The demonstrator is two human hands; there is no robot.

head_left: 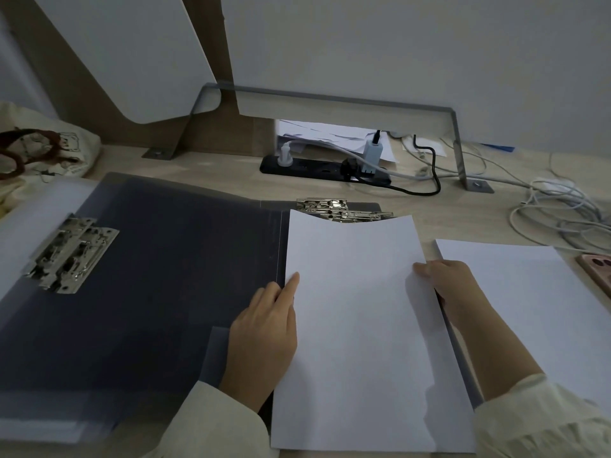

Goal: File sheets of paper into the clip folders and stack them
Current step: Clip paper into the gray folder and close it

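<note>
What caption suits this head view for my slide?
Left hand and right hand steady a white sheet on an open clip folder, below its metal clip.

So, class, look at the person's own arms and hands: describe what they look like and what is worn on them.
The left hand and right hand are bare, with no gloves, rings or watch to be seen. Both arms wear long, loose cream sleeves that end at the wrist: the left sleeve and the right sleeve, which looks gathered at its cuff.
</note>
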